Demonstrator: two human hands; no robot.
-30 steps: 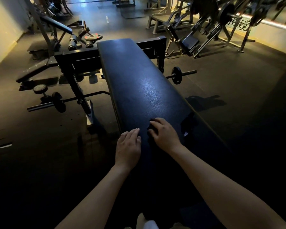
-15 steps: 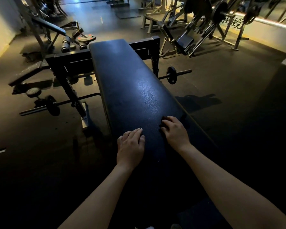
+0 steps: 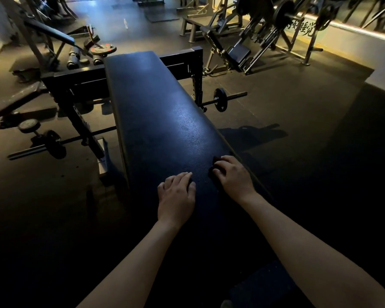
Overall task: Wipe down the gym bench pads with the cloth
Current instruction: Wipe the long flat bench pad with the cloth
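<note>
A long black bench pad runs away from me down the middle of the view, with a dull sheen at its centre. My left hand lies flat on the near part of the pad, fingers straight and holding nothing. To its right, my right hand sits by the pad's right edge with bent fingers gripping a small dark cloth and pressing it onto the pad. Most of the cloth is hidden under the fingers.
The bench's black rack frame crosses behind the pad. A loaded bar lies on the floor to the left and a short plated bar to the right. An incline bench stands far left and machines far right.
My right hand has slid the cloth rightward across the pad to its right edge. My left hand stays flat on the pad in about the same spot.
</note>
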